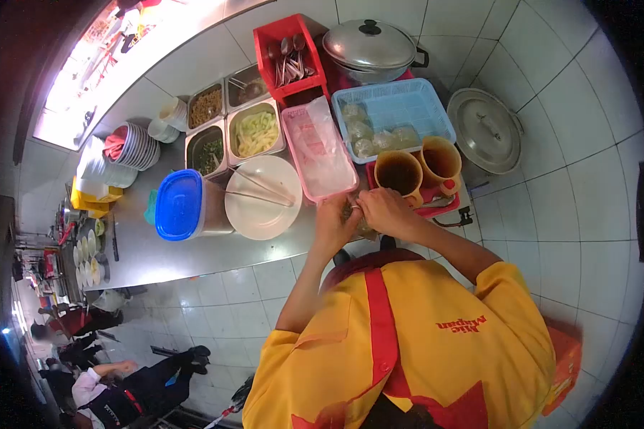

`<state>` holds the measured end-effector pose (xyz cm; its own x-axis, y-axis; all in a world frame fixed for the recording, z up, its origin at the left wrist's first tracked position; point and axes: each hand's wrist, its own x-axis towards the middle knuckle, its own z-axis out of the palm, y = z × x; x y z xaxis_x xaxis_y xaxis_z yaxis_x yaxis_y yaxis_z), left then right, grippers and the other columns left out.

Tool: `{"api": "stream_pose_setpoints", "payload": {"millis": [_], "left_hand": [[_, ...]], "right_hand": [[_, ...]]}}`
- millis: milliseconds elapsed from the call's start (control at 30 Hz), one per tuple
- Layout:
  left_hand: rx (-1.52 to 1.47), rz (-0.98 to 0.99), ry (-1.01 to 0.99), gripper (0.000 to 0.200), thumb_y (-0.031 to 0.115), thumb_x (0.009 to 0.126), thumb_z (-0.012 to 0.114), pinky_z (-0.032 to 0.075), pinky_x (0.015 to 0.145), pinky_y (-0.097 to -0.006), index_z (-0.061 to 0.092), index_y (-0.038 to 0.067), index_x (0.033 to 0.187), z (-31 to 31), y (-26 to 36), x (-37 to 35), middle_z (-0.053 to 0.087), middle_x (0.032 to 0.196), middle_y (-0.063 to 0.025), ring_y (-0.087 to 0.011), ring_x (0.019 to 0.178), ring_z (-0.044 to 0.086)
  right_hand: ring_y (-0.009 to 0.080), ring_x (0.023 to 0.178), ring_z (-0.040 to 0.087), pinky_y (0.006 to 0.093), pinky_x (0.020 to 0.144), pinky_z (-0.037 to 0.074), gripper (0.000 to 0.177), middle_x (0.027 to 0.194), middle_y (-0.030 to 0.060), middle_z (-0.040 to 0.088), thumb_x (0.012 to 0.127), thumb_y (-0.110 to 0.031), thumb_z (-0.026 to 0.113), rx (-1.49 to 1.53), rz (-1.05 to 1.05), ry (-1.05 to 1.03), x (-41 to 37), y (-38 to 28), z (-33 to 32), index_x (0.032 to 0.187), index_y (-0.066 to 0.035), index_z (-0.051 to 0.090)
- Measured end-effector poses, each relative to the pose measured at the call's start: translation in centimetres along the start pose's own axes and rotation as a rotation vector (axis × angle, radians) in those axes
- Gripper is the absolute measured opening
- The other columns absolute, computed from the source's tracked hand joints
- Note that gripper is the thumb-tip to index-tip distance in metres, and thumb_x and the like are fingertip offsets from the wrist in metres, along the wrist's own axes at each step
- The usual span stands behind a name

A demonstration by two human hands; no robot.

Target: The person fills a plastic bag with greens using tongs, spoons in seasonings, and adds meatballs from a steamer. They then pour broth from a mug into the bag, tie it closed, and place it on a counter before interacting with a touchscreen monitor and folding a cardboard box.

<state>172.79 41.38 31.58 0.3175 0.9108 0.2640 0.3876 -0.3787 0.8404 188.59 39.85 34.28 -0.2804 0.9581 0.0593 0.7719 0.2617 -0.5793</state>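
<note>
Close together at the front edge of the steel counter (pixel 143 250), my left hand (pixel 334 223) and my right hand (pixel 385 212) pinch a small clear plastic bag (pixel 366 230) between them. What the bag holds is hard to make out. Just beyond my left hand lies a pink tray (pixel 327 183) with clear plastic bags (pixel 318 143) in it. Two tan jugs of dark liquid, one nearer (pixel 399 174) and one farther right (pixel 440 161), stand beside my right hand. Behind them, a blue basket (pixel 426 96) holds several filled plastic bags (pixel 363 146).
A white plate (pixel 263 198) with chopsticks and a blue-lidded tub (pixel 179 205) are at the left. Metal food trays (pixel 255 134), a red spoon box (pixel 285 53) and a lidded pot (pixel 371 44) stand behind. Other people (pixel 132 393) are at lower left.
</note>
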Motion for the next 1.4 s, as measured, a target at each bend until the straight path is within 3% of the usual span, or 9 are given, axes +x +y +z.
{"api": "stream_pose_setpoints", "payload": {"millis": [233, 333, 400, 500, 700, 1133, 1233, 1300, 1400], "left_hand": [[0.124, -0.215, -0.117, 0.018, 0.015, 0.074, 0.064, 0.045, 0.060, -0.0380, 0.061, -0.001, 0.081, -0.7, 1.8, 0.5, 0.061, 0.070, -0.0186, -0.0339, 0.064, 0.060], [0.152, -0.202, -0.053, 0.018, 0.017, 0.075, 0.063, 0.046, 0.061, -0.0396, 0.062, 0.000, 0.080, 0.1, 1.3, 0.0, 0.063, 0.072, -0.0186, -0.0341, 0.066, 0.061], [0.174, -0.213, -0.032, 0.018, 0.019, 0.075, 0.062, 0.047, 0.062, -0.0407, 0.062, 0.001, 0.078, 0.3, 0.9, -0.2, 0.063, 0.072, -0.0177, -0.0327, 0.069, 0.062], [0.003, -0.312, -0.135, 0.013, 0.011, 0.078, 0.062, 0.045, 0.061, -0.0319, 0.062, -0.002, 0.080, 0.1, 0.1, -0.5, 0.064, 0.070, -0.0126, -0.0175, 0.064, 0.060], [-0.170, -0.402, -0.228, 0.013, 0.009, 0.083, 0.062, 0.046, 0.063, -0.0275, 0.063, -0.004, 0.081, -0.6, 0.9, -0.5, 0.064, 0.073, -0.0082, -0.0112, 0.067, 0.058], [-0.028, -0.222, -0.103, 0.020, 0.005, 0.076, 0.070, 0.044, 0.064, -0.0317, 0.061, -0.002, 0.092, -0.5, 0.9, -2.0, 0.063, 0.080, -0.0114, -0.0163, 0.072, 0.056], [-0.023, -0.190, -0.124, 0.018, 0.002, 0.076, 0.068, 0.044, 0.064, -0.0316, 0.060, -0.002, 0.092, -0.6, 0.8, -2.1, 0.062, 0.080, -0.0131, -0.0184, 0.071, 0.056], [-0.002, -0.170, -0.131, 0.018, 0.000, 0.076, 0.067, 0.044, 0.064, -0.0317, 0.059, -0.002, 0.092, -0.6, 0.6, -2.5, 0.062, 0.081, -0.0137, -0.0199, 0.071, 0.057], [-0.023, -0.157, -0.099, 0.018, -0.003, 0.075, 0.064, 0.045, 0.065, -0.0338, 0.058, -0.002, 0.093, -0.2, 0.2, -2.5, 0.062, 0.081, -0.0157, -0.0254, 0.072, 0.058]], "right_hand": [[0.0431, 0.067, 0.061, 0.0496, 0.063, 0.048, 0.019, 0.070, 0.0255, 0.061, 0.081, -0.014, 0.054, 0.182, 0.071, 0.091, -0.7, 0.6, 0.3, 0.078, 0.003, 0.060], [0.0340, 0.052, 0.059, 0.0420, 0.049, 0.045, 0.020, 0.065, 0.0197, 0.061, 0.085, -0.014, 0.053, 0.409, 0.186, -0.008, -1.8, 0.8, 0.6, 0.075, 0.002, 0.059], [0.0194, 0.041, 0.052, 0.0305, 0.038, 0.036, 0.024, 0.058, 0.0095, 0.058, 0.090, -0.016, 0.052, 1.252, 0.697, -0.168, -2.4, 0.7, 1.3, 0.073, -0.001, 0.060], [0.0072, 0.037, 0.040, 0.0218, 0.034, 0.026, 0.022, 0.051, 0.0017, 0.051, 0.093, -0.018, 0.051, 1.383, 0.764, -0.115, -3.1, -0.5, 1.1, 0.082, -0.003, 0.062], [0.0141, 0.040, 0.049, 0.0302, 0.040, 0.038, 0.026, 0.050, 0.0044, 0.055, 0.088, -0.014, 0.050, 0.820, 0.412, -0.096, -2.7, -0.1, 1.6, 0.069, 0.000, 0.060], [0.0160, 0.041, 0.050, 0.0324, 0.046, 0.041, 0.040, 0.047, 0.0075, 0.054, 0.084, -0.024, 0.044, 0.892, 0.417, -0.338, -1.2, 1.1, 0.1, 0.053, 0.000, 0.054], [0.0223, 0.040, 0.051, 0.0357, 0.047, 0.043, 0.034, 0.045, 0.0108, 0.053, 0.081, -0.021, 0.049, 0.734, 0.321, -0.333, -1.2, 1.6, -0.4, 0.056, 0.000, 0.057], [0.0296, 0.049, 0.057, 0.0383, 0.053, 0.046, 0.020, 0.055, 0.0150, 0.058, 0.080, -0.014, 0.055, 0.170, 0.051, -0.101, -1.3, 1.2, -1.3, 0.068, 0.000, 0.061], [0.0329, 0.067, 0.061, 0.0392, 0.063, 0.048, 0.009, 0.071, 0.0153, 0.061, 0.079, -0.009, 0.059, 0.409, -0.123, 0.005, -1.0, 0.5, -1.7, 0.083, -0.001, 0.064]]}}
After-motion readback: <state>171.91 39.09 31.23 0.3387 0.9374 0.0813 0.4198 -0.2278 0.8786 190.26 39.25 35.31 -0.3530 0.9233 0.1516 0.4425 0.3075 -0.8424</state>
